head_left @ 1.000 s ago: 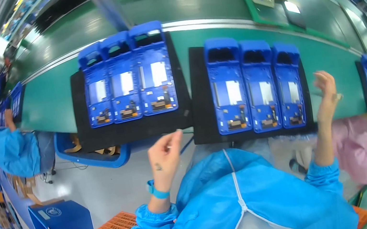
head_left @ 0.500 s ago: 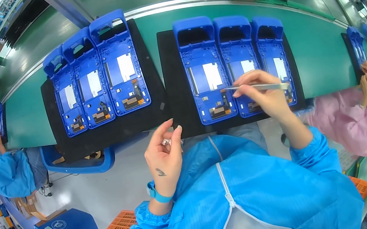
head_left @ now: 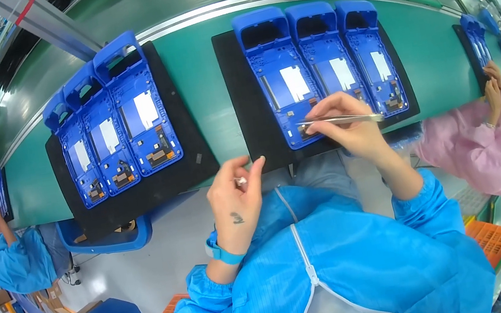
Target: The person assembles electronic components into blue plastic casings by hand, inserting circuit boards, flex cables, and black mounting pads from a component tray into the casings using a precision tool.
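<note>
My right hand pinches a pair of metal tweezers. The tweezer tips point left, over the lower part of the leftmost blue plastic housing in the right-hand group of three. Whether they touch it or grip a small part, I cannot tell. Part of that housing's circuit area is hidden by my fingers. My left hand is held near the front edge of the bench, thumb and index finger apart, other fingers curled round something small and whitish. Each housing has a white rectangle and a brown-black flex circuit inside.
Three more blue housings lie on a black mat to the left; another black mat carries the right-hand group. Below the bench at left is a blue bin. Co-workers in blue and pink sit at either side.
The view has shifted, so mats and housings appear moved. The tweezer tips now lie further left over the first housing. My left hand keeps its curled pose.
</note>
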The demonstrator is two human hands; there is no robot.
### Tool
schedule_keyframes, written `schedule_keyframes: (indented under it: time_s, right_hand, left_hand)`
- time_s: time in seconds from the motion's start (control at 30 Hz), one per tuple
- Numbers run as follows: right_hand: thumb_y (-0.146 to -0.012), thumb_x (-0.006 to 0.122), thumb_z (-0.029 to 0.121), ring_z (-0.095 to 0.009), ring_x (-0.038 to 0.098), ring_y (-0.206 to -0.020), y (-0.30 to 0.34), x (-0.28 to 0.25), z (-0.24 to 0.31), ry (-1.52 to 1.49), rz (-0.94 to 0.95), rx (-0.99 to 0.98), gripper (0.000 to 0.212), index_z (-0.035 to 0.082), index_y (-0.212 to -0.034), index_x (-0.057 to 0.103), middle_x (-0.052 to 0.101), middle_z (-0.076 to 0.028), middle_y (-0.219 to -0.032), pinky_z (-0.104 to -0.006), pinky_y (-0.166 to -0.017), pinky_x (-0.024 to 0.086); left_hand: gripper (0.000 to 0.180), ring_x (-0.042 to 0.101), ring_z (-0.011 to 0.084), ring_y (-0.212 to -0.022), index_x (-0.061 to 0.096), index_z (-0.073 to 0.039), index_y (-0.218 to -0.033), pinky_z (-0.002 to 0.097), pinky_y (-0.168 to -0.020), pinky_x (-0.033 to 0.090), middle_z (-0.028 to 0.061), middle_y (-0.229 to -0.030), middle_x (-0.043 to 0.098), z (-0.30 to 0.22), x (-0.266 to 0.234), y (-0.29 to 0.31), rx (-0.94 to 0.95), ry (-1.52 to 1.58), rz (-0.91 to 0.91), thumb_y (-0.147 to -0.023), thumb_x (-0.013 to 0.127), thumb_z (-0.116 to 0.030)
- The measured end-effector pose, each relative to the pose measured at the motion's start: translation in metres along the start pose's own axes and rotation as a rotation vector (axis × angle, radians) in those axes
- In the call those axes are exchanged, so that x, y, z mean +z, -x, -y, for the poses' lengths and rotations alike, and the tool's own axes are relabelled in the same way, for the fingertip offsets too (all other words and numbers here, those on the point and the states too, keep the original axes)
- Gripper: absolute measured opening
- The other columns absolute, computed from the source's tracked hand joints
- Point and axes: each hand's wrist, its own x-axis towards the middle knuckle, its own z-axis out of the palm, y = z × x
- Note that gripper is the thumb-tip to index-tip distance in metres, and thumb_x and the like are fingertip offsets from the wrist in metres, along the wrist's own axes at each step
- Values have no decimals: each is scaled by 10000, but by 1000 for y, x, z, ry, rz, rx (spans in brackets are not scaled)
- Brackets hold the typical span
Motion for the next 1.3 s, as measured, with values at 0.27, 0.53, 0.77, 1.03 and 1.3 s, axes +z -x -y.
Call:
schedule_keyframes:
  time_s: [0.27, 0.53, 0.77, 1.03, 1.3]
  right_hand:
    - [-794, 566, -48, -149, 604, -758, -6, 0, -3, -106, 208, 72, 114, -5, -794, 460, 569, -137, -875, -245, -672, 494]
    - [-789, 579, -40, -150, 603, -780, -10, -1, -3, 23, 213, 81, 120, -10, -800, 464, 570, -138, -886, -252, -687, 497]
    - [-786, 584, -39, -151, 603, -789, -9, -5, -4, 44, 204, 91, 134, -8, -812, 457, 569, -134, -893, -250, -694, 497]
    - [-775, 624, 13, -119, 614, -769, -8, -4, -9, -38, 195, 101, 121, -5, -820, 513, 602, -81, -851, -227, -669, 496]
    - [-744, 625, -59, -175, 607, -755, 5, -12, 0, -200, 302, 16, 171, 0, -782, 469, 588, -153, -856, -265, -684, 503]
  left_hand:
    - [256, 604, 174, -798, 515, 76, -1089, 259, -711, 499, 129, -936, 599, -16, 13, -4, -334, 869, 330, -899, 459, -85]
    - [275, 585, 262, -964, 492, 82, -1120, 309, -830, 485, 192, -1037, 576, -14, 26, -8, -335, 910, 352, -898, 452, -75]
    - [277, 582, 273, -966, 492, 81, -1123, 326, -836, 484, 196, -1040, 575, -13, 27, -8, -331, 908, 368, -896, 458, -73]
    - [275, 584, 267, -964, 493, 82, -1119, 319, -832, 488, 193, -1042, 574, -11, 28, -6, -337, 902, 363, -895, 460, -73]
    - [255, 600, 231, -922, 515, 69, -1096, 297, -803, 496, 177, -1009, 591, -18, 35, -6, -307, 917, 346, -876, 494, -59]
